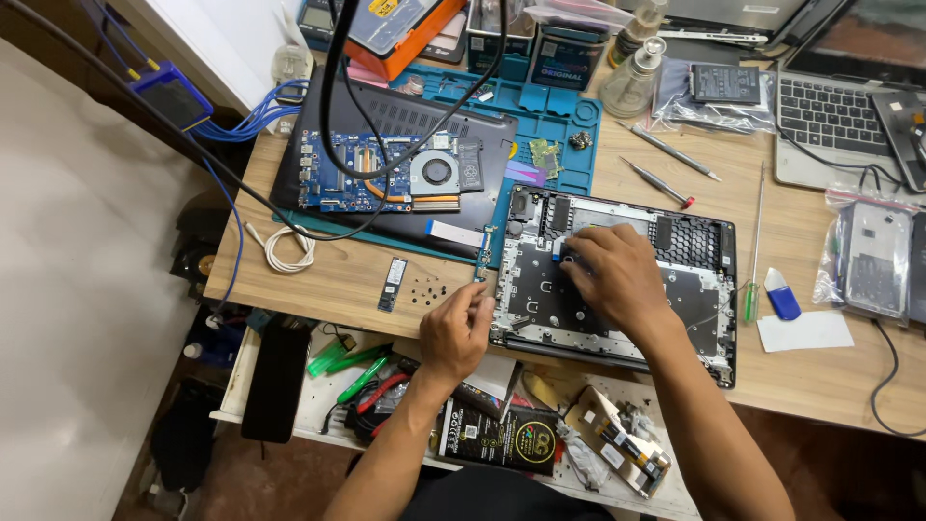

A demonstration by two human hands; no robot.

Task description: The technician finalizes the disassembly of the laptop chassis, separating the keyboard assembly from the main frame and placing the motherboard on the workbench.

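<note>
An opened laptop shell, its bare metal inner side turned up, is laid on the wooden desk near the front edge. The right hand is pressed flat on the upper middle of the shell, fingers bent down onto a small blue tab; whether anything is pinched there cannot be told. The left hand is set at the shell's left edge, its fingertips drawn together on the lower end of a narrow green circuit strip that lies along that edge. Just left of this hand a cluster of small black screws and a slim black memory stick are seen on the desk. Behind them a second laptop base with a blue motherboard and round fan is rested on a teal mat. Two screwdrivers are laid beyond the shell.
</note>
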